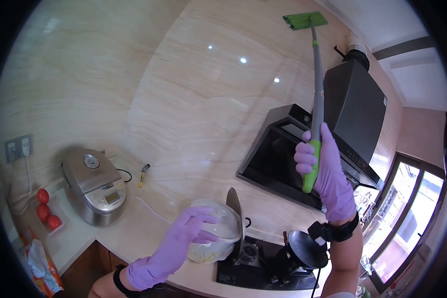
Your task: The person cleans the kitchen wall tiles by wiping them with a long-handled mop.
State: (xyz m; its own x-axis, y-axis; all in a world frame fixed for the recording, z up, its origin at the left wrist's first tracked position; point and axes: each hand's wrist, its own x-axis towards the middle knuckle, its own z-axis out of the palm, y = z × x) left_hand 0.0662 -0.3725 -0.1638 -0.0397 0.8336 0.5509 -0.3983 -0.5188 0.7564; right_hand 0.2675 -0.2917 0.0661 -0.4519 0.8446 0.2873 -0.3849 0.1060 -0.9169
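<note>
A purple glove covers my right hand (323, 169), which is wrapped round the green grip of a long-handled mop (319, 84). The mop's flat green head (305, 20) is up against the marbled wall (198, 99), above and left of the range hood. My left hand (181, 243), also gloved in purple, has its fingers spread and holds nothing. It is in front of a white lidded bowl (208, 251); whether the fingertips touch the lid I cannot tell.
The black range hood (283, 154) hangs above the stove (263, 265), where a dark pan (305, 248) sits. A round dark lid (236, 218) stands upright beside the bowl. At left are a rice cooker (94, 186), red tomatoes (43, 212) and a wall socket (19, 148).
</note>
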